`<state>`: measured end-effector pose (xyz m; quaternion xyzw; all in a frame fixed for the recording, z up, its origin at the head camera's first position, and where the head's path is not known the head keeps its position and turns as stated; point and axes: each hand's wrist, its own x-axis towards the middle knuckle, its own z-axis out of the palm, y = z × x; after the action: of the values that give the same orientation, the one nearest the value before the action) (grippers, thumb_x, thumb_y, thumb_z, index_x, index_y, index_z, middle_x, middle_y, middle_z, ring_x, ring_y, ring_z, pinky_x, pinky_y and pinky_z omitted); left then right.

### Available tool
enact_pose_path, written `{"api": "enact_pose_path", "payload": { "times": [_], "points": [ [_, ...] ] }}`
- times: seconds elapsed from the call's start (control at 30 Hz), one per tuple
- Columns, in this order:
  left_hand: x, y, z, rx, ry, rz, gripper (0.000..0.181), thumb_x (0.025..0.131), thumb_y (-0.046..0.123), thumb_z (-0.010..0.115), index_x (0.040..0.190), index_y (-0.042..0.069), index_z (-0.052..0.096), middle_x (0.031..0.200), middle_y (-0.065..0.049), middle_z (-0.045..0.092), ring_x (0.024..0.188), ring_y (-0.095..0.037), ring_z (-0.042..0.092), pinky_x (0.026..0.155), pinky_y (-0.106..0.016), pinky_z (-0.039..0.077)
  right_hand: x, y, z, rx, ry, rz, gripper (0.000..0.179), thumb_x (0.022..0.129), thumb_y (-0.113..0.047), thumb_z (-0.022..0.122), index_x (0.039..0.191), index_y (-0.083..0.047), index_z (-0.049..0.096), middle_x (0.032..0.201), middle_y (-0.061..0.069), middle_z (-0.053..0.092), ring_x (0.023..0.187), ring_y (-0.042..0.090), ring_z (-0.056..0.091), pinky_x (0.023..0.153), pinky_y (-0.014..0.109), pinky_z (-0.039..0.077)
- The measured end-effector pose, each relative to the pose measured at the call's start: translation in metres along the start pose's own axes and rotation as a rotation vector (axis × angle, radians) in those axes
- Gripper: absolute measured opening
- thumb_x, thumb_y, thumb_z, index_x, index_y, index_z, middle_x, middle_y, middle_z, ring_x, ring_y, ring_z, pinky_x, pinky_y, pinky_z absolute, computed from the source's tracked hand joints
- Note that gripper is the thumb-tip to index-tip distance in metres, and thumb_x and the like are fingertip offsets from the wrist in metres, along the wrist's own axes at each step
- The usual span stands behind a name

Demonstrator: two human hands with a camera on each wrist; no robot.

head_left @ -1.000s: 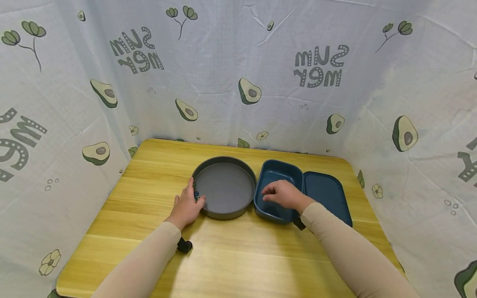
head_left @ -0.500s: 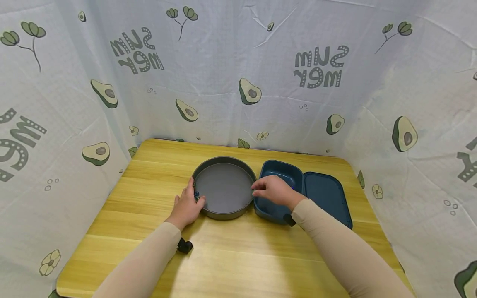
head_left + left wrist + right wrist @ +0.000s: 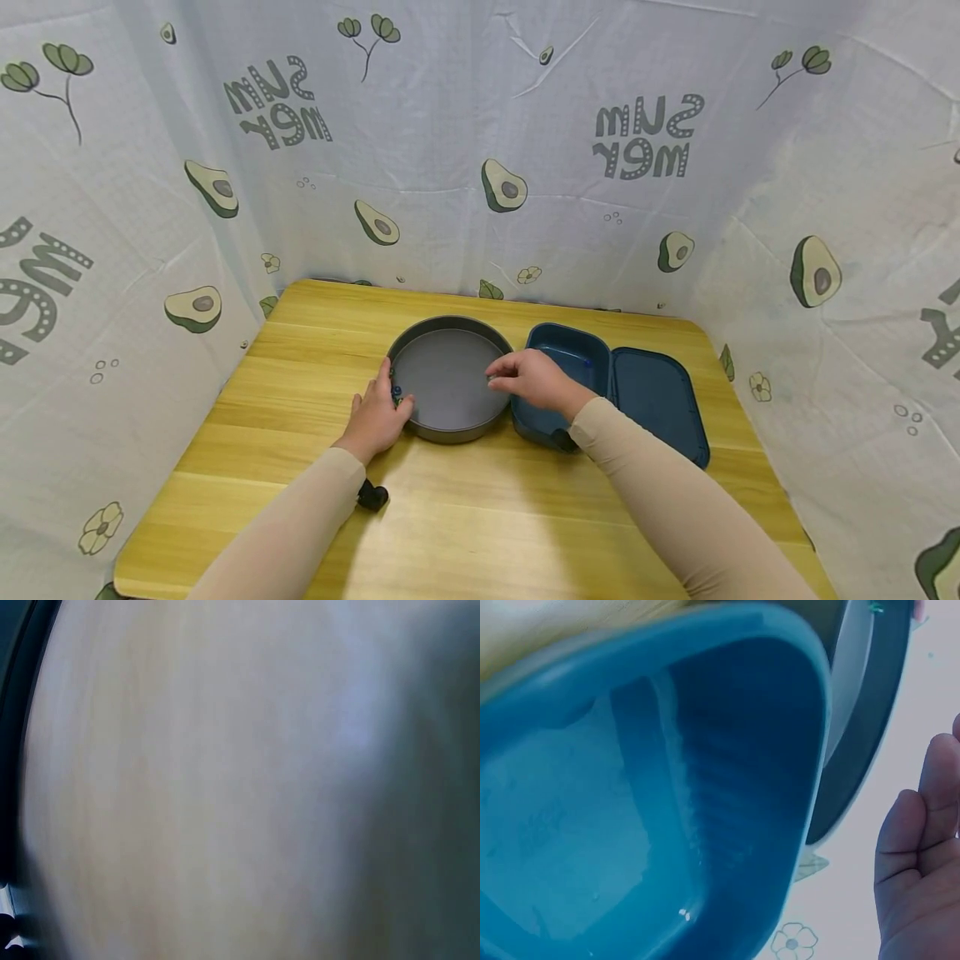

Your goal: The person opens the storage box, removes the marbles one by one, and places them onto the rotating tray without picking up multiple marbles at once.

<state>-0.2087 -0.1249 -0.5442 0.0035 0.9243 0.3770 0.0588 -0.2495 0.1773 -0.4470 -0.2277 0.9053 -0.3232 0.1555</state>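
Observation:
A round dark grey pan [image 3: 450,383] stands mid-table. My left hand [image 3: 378,417] rests against its left rim, thumb over the edge. Beside that thumb lie several small blue and green things [image 3: 397,390], too small to name. Over the pan's right part, my right hand [image 3: 534,382] holds thumb and fingertips together. A tiny greyish thing [image 3: 492,377] shows faintly between them; its kind is unclear. A blue rectangular box [image 3: 558,336] sits under the right wrist, with a small blue thing [image 3: 587,363] in it. The right wrist view shows its inside [image 3: 562,825].
The box's blue lid [image 3: 660,404] lies flat to its right. Both wear black wrist devices, the left one [image 3: 372,497] showing below the sleeve. A printed cloth [image 3: 450,150] closes off the back and sides of the wooden table [image 3: 465,533].
My right hand has moved left, from above the blue box to above the pan's right side. The left hand and the pan stay where they were.

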Motion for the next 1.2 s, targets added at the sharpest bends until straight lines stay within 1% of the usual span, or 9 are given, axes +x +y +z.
{"api": "enact_pose_path", "payload": {
  "times": [0.27, 0.4, 0.53, 0.63, 0.73, 0.83, 1.0, 1.07, 1.2],
  "points": [
    [0.0, 0.001, 0.0, -0.004, -0.001, 0.002, 0.091, 0.106, 0.041, 0.056, 0.171, 0.014, -0.003, 0.17, -0.025, 0.03, 0.158, -0.045, 0.029, 0.127, -0.073, 0.005, 0.005, -0.004, 0.006, 0.036, -0.009, -0.013, 0.029, 0.101, -0.02, 0.072, 0.126, -0.005, 0.077, 0.108, 0.001, 0.079, 0.092, 0.009, 0.068, 0.083, 0.03, 0.058],
    [0.0, 0.002, 0.0, -0.002, -0.002, 0.0, 0.091, 0.106, 0.041, 0.055, 0.171, 0.014, -0.003, 0.17, -0.025, 0.03, 0.159, -0.045, 0.029, 0.127, -0.073, 0.005, 0.005, -0.005, 0.008, 0.046, -0.016, -0.012, 0.029, 0.1, -0.019, 0.073, 0.125, -0.005, 0.077, 0.104, 0.0, 0.079, 0.089, 0.008, 0.068, 0.08, 0.028, 0.057],
    [0.0, 0.001, 0.0, 0.0, -0.001, 0.0, 0.091, 0.106, 0.042, 0.055, 0.171, 0.014, -0.003, 0.17, -0.025, 0.03, 0.158, -0.045, 0.029, 0.127, -0.073, 0.005, 0.004, -0.004, 0.006, 0.031, -0.021, 0.0, 0.03, 0.1, -0.021, 0.073, 0.127, -0.006, 0.077, 0.102, -0.002, 0.078, 0.086, 0.009, 0.064, 0.076, 0.029, 0.055],
    [0.0, 0.001, -0.001, -0.001, -0.001, 0.001, 0.091, 0.106, 0.041, 0.055, 0.171, 0.014, -0.003, 0.169, -0.026, 0.031, 0.158, -0.045, 0.03, 0.127, -0.073, 0.006, 0.002, -0.001, 0.001, 0.008, -0.014, 0.016, 0.032, 0.101, -0.023, 0.072, 0.129, -0.007, 0.076, 0.104, -0.002, 0.077, 0.087, 0.011, 0.064, 0.077, 0.03, 0.055],
    [0.0, 0.002, -0.001, -0.005, -0.001, 0.0, 0.091, 0.106, 0.042, 0.055, 0.171, 0.014, -0.003, 0.169, -0.026, 0.031, 0.157, -0.045, 0.031, 0.127, -0.073, 0.005, -0.001, 0.008, -0.007, -0.003, 0.01, 0.057, 0.034, 0.102, -0.024, 0.071, 0.132, -0.008, 0.074, 0.111, 0.001, 0.077, 0.094, 0.013, 0.068, 0.083, 0.034, 0.058],
    [0.0, 0.002, -0.001, -0.009, -0.002, 0.001, 0.091, 0.106, 0.042, 0.055, 0.171, 0.015, -0.003, 0.169, -0.026, 0.031, 0.157, -0.046, 0.032, 0.127, -0.073, 0.005, -0.005, 0.02, -0.017, -0.02, 0.053, 0.114, 0.036, 0.103, -0.025, 0.069, 0.135, -0.008, 0.072, 0.12, 0.005, 0.076, 0.105, 0.019, 0.071, 0.091, 0.039, 0.061],
    [-0.001, 0.001, -0.001, -0.015, -0.005, 0.002, 0.09, 0.107, 0.041, 0.054, 0.171, 0.015, -0.003, 0.169, -0.027, 0.03, 0.157, -0.046, 0.032, 0.127, -0.073, 0.004, -0.012, 0.043, -0.036, -0.099, 0.142, 0.217, 0.038, 0.106, -0.028, 0.066, 0.139, -0.009, 0.069, 0.13, 0.012, 0.073, 0.118, 0.031, 0.069, 0.099, 0.049, 0.059],
    [0.0, 0.001, -0.002, -0.016, -0.005, 0.003, 0.091, 0.107, 0.042, 0.055, 0.171, 0.015, -0.003, 0.169, -0.027, 0.031, 0.157, -0.046, 0.032, 0.127, -0.073, 0.004, -0.014, 0.052, -0.043, -0.133, 0.175, 0.264, 0.039, 0.106, -0.028, 0.064, 0.14, -0.008, 0.068, 0.132, 0.015, 0.071, 0.118, 0.033, 0.068, 0.098, 0.05, 0.058],
    [0.0, 0.001, -0.002, -0.014, -0.005, 0.005, 0.091, 0.106, 0.042, 0.055, 0.171, 0.014, -0.003, 0.168, -0.027, 0.031, 0.156, -0.045, 0.033, 0.127, -0.073, 0.004, -0.017, 0.066, -0.053, -0.155, 0.236, 0.377, 0.044, 0.107, -0.028, 0.063, 0.144, -0.004, 0.063, 0.133, 0.02, 0.069, 0.112, 0.036, 0.068, 0.094, 0.05, 0.058]
  ]
}}
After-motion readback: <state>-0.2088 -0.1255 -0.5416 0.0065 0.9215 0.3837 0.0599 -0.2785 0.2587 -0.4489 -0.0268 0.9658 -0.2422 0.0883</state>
